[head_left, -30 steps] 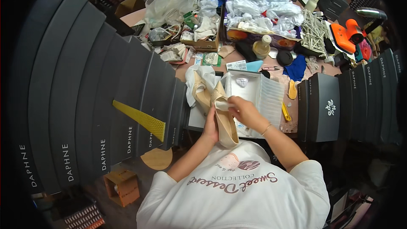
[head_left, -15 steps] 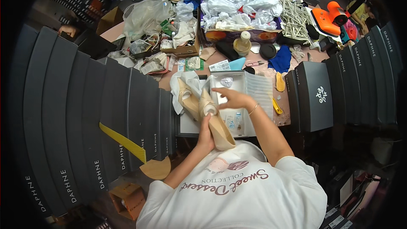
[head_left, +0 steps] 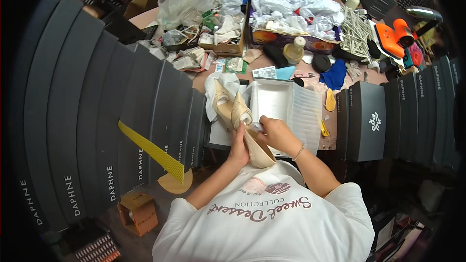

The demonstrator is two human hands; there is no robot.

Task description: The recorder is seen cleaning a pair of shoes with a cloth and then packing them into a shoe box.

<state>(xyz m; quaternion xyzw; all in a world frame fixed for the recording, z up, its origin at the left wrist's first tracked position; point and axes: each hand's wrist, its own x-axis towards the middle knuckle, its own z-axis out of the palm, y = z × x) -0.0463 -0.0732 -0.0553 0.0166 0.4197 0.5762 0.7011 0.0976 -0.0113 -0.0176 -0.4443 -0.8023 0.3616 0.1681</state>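
My left hand is wrapped round a beige shoe, its rounded end pointing toward my body. My right hand is closed over the shoe's opening, its fingertips pinching a crumpled white paper ball, partly hidden by them. Beside the held shoe, a second beige shoe lies on white tissue paper. Beyond my hands sits a shoe box with a white inside, a translucent foam sheet over its right side.
Stacks of dark shoe boxes rise at the left; more boxes stand at the right. A yellow strip juts from the left stack. Behind are a carton of white crumpled bags, a bottle and a yellow cutter.
My right hand has come down from above the box to the shoe's opening. The crumpled paper ball has left the box and is in its fingers. The view has shifted slightly.
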